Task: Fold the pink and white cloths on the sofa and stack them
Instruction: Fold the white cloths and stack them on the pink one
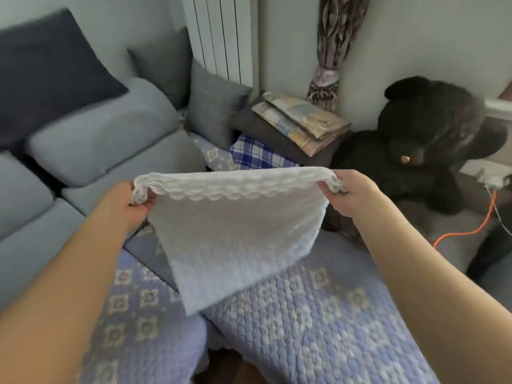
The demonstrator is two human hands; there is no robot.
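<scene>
The grey sofa (83, 151) fills the left side of my view, its back cushions stacked along the wall and its seat running down toward me. Over the seat lies a quilted lilac cover (318, 322) with small flower-like squares, spreading under both my forearms to the bottom edge. To the right sits a big black teddy bear (415, 151), slumped against the wall. A dark navy pillow (47, 70) leans at the top left, and two grey pillows (213, 106) stand in the sofa's far corner. Just beside them is a pile of folded textiles (302, 120): a patchwork piece on top of a dark grey one, with blue checked fabric below. Behind that hangs a tied-back patterned curtain (329, 51), and a white radiator (221, 34) stands to its left.

In the middle, I hold the white cloth (232, 231) up above the lilac cover. It is doubled over along its top edge, and its lower end hangs down at a slant to the cover. My left hand (124, 206) pinches the bunched top left corner, and my right hand (357, 192) grips the top right corner, stretching the edge between them. An orange cable (471, 231) trails at the far right
</scene>
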